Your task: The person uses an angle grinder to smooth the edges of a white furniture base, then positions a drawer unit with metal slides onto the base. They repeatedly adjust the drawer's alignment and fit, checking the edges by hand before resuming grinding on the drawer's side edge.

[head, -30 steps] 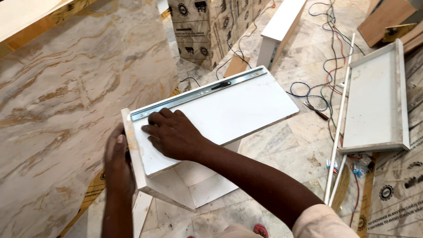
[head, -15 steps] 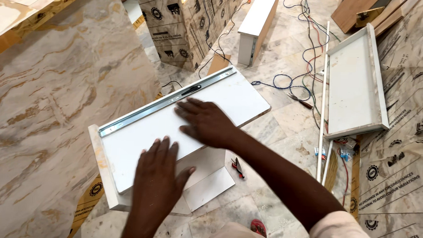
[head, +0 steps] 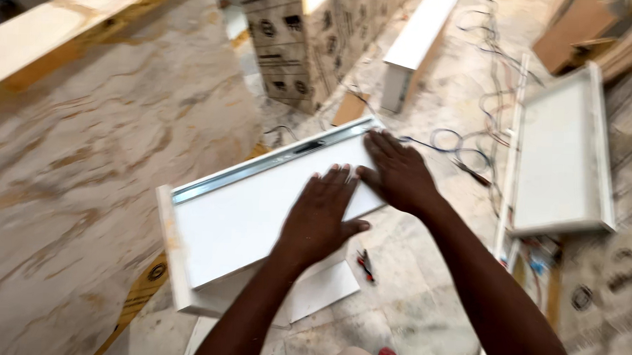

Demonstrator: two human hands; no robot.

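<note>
White drawer panel [head: 244, 217], metal rail [head: 267, 162] along its far edge, lying on the floor beside a marble-patterned slab [head: 85, 162]. Left hand [head: 321, 216]: flat, fingers spread, palm down on the panel's near-right part. Right hand [head: 400, 173]: flat, fingers together, pressing the panel's right end. Both forearms extended, holding nothing.

Marbled floor [head: 84, 190]: white drawer box [head: 244, 224], tangled cables [head: 471, 134], white panel [head: 562, 158] (shallow, rimmed).
</note>
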